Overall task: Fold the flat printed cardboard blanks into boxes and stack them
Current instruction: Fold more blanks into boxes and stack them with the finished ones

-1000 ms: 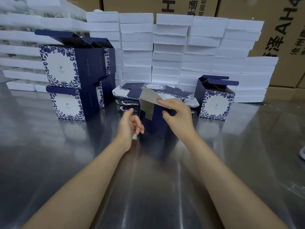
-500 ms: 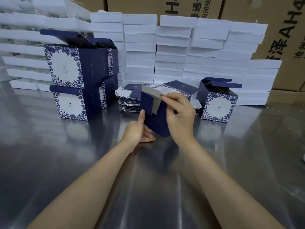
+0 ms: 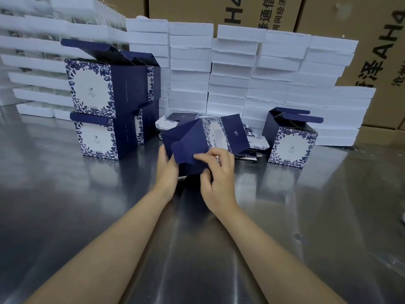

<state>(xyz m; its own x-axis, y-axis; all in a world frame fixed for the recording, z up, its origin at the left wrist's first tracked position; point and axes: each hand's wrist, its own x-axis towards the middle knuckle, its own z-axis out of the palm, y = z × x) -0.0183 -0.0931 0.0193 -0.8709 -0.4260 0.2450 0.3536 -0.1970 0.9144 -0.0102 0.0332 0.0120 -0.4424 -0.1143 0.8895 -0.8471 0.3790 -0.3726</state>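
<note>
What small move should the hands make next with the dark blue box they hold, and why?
Probably tuck in the end flap. The half-folded dark blue printed cardboard box lies tilted on the shiny metal table; the right hand pinches its rounded blue flap, not yet tucked in, while the left hand steadies the side. Then it can join the stacked folded boxes.

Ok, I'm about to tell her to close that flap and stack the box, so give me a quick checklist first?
1. Left hand steadies the half-folded box on its left side: ok.
2. Right hand pinches the navy flap: ok.
3. Flap tucked in: not ok, it stands out.
4. Box bottom locked: cannot tell, hidden.
5. Stack of finished boxes on the left stands upright: ok.
6. Flat blanks remain behind: ok.
</note>
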